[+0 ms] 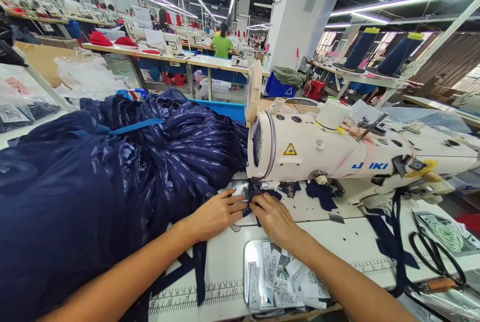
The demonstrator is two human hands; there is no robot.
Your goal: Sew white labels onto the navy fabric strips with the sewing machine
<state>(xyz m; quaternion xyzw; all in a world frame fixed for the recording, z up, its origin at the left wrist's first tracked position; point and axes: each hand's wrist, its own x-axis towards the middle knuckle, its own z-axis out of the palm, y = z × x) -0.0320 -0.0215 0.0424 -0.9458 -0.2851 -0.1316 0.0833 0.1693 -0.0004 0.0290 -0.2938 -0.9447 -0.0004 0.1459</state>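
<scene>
A white sewing machine (337, 154) stands on the white work table (348, 239). A large heap of dark navy patterned fabric (93, 177) fills the left side and runs up to the needle area. My left hand (215, 214) lies flat on a small piece of the navy fabric (250, 202) just left of the presser foot, fingers pressing down. My right hand (273, 217) presses the same piece from the right, fingertips almost touching the left hand's. The needle itself is hidden under the machine head.
A shallow tray of white labels (279, 277) sits before my right forearm. Black scissors (435, 254) and navy straps (393, 242) lie at the right. Two navy thread cones (375, 49) stand behind the machine. A person in a green shirt (223, 42) sits far back among other tables.
</scene>
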